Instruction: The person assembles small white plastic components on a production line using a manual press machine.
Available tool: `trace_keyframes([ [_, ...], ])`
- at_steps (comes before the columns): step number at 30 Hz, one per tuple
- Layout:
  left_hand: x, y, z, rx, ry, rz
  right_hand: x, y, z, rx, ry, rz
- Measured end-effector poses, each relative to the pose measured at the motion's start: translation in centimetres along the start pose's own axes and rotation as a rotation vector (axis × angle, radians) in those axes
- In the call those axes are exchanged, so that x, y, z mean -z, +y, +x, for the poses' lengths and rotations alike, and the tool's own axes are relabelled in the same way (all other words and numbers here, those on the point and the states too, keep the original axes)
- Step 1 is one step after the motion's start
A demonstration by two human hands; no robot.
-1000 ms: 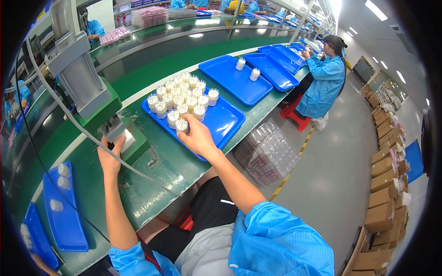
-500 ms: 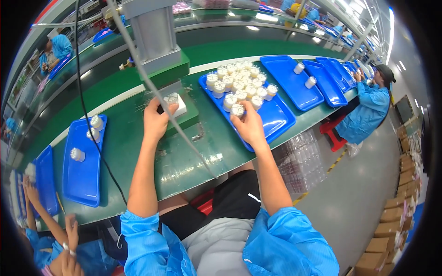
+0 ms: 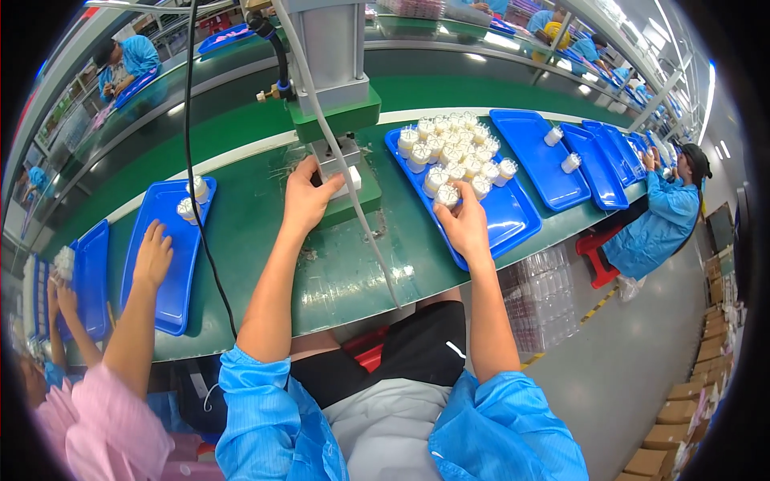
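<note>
Head view, against the picture half a second back: the camera has tipped further down and swung so the press now sits near top centre, while both of the person's hands sit on much the same things as then. The left hand (image 3: 309, 196) stays at the foot of the grey press (image 3: 333, 48), fingers curled round a small white part (image 3: 350, 178) on the press's green base (image 3: 353, 204); it looks closed on that part, though the thumb hides the contact. The right hand (image 3: 464, 224) remains over the near blue tray (image 3: 513, 220), fingertips pinched on one white cap (image 3: 447, 195) at the front edge of the cluster of white caps (image 3: 453, 148). Judged from this, one piece is being seated under the press as the next is picked. The two hands are well apart, the press base between them. A co-worker's hand (image 3: 152, 252) lies flat on another blue tray (image 3: 164, 264) at the left of the green tabletop (image 3: 337, 280), near two loose caps (image 3: 192, 200). A black cable (image 3: 192, 160) hangs across that side.
</note>
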State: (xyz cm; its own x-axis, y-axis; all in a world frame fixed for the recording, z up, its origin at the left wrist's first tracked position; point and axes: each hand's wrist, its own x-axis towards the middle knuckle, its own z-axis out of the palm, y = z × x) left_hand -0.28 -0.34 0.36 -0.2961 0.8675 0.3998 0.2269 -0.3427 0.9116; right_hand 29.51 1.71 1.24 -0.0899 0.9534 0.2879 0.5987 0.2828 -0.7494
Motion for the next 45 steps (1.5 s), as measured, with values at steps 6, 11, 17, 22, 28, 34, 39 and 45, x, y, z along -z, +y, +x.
trace_keyframes([
  [6,0.3,-0.1,0.0,-0.014,0.030,0.068,-0.1,-0.2,-0.2,0.032,0.020,-0.004],
  [11,1.1,1.4,-0.2,0.053,0.117,-0.042,0.3,-0.9,-0.2,-0.013,-0.018,0.030],
  [17,6.3,3.4,-2.4,0.035,0.244,0.164,0.6,-0.1,-0.6,0.025,0.098,0.307],
  [22,10.8,3.5,-5.4,0.146,0.280,0.364,0.8,-2.4,-2.0,0.172,0.116,0.468],
  [28,13.1,2.0,-6.8,0.252,0.241,0.484,-0.8,-5.1,-2.3,0.245,-0.028,0.629],
  [34,12.1,2.8,-7.3,0.230,0.221,0.555,-2.9,-6.7,-1.7,0.246,-0.094,0.592],
  [39,12.5,2.1,-7.3,0.225,0.203,0.527,-5.5,-7.7,0.2,0.183,-0.165,0.714],
  [45,15.7,2.7,-8.2,0.303,0.407,-0.288,-7.7,-8.7,2.5,0.200,-0.202,0.669],
])
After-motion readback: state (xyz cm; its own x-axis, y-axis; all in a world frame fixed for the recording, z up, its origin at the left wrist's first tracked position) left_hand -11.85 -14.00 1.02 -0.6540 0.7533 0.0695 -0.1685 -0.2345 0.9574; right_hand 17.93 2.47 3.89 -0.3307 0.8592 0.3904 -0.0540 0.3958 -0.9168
